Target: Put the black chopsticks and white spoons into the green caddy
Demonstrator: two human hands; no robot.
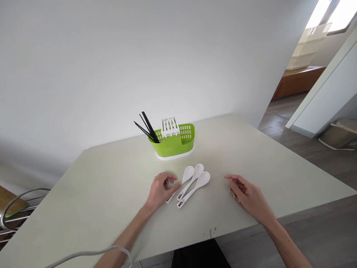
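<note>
Three white spoons lie on the table in front of me, bowls pointing away and printed marks at the handle ends. The left spoon [188, 172] is partly hidden by my left hand [163, 190]. My left thumb lies over its handle, the other fingers are loosely curled beside it, and a gap shows between thumb and forefinger. Close by are the middle spoon [198, 171] and the right spoon [203, 179], their handles slanting toward me. My right hand [247, 193] hovers or rests at the right, apart from the spoons, fingers loosely bent with nothing in them.
Behind the spoons, a green utensil basket [173, 148] with a white base and slotted white centre piece stands near the wall. Black chopsticks [149, 128] lean out of its left compartment. A grey cable [92, 252] crosses my left forearm. The table's front edge is close.
</note>
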